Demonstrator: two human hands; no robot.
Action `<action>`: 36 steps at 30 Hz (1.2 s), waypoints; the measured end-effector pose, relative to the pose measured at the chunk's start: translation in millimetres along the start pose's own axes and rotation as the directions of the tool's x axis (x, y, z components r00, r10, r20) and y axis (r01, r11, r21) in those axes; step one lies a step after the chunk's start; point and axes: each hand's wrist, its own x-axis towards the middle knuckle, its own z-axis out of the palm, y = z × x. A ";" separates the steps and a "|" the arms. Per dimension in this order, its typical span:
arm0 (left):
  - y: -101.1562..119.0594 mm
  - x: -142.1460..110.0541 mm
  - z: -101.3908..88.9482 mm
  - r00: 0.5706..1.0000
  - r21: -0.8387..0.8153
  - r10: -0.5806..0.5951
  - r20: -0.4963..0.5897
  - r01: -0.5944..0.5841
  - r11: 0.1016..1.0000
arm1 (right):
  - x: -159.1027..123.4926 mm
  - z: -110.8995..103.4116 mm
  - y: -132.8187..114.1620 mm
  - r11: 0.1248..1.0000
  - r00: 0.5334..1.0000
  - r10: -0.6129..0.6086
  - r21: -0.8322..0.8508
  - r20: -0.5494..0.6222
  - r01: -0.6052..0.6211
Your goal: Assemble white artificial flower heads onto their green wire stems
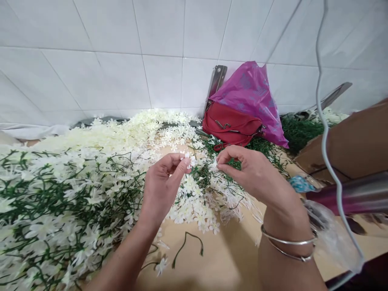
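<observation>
Between the thumb and forefinger of my left hand [163, 184] is a small white artificial flower [189, 161]. My right hand [245, 165], with two silver bangles on its wrist, pinches a thin white piece [214, 165] that looks like a flower part or stamens; its exact kind is hard to make out. The hands are a short way apart. Below them lies a heap of loose white artificial flowers [197, 202] and thin white strands. A large pile of white flowers on green stems [60, 210] spreads to the left.
Against the tiled wall [163, 81] stand a red bag [230, 123] and a pink plastic bag [248, 91]. A cardboard box [354, 141] and a purple-silver cylinder [357, 192] are at right. A white cable [325, 141] hangs in front. One green stem [186, 238] lies on the tan table.
</observation>
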 end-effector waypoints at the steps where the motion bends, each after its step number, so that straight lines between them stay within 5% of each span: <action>1: -2.1 0.2 -2.0 1.000 0.048 0.003 -0.011 -0.002 0.999 | 1.6 -1.6 -3.7 0.999 1.000 -0.001 0.052 0.002 0.001; 8: -11.9 3.5 0.0 0.999 0.116 0.033 -0.013 -0.031 0.993 | 7.0 4.9 -9.9 0.969 1.000 -0.015 0.244 -0.019 0.019; 14: -11.4 3.8 -0.8 0.940 0.379 0.339 -0.033 -0.303 0.874 | 17.3 21.8 -9.6 0.947 0.998 -0.019 0.321 0.066 -0.003; 20: -19.2 9.0 2.0 0.999 -0.043 0.037 -0.016 -0.037 0.998 | 17.7 37.2 -22.6 0.935 0.999 0.006 0.355 -0.051 0.013; 28: -8.5 3.8 7.8 0.999 -0.168 0.017 -0.040 -0.024 0.985 | 16.2 43.8 -26.8 0.963 0.995 0.087 0.261 -0.052 -0.071; 36: -15.5 2.8 15.3 0.995 -0.367 -0.104 0.006 0.099 0.925 | 12.1 51.7 -35.1 0.985 0.996 0.040 0.171 -0.086 -0.025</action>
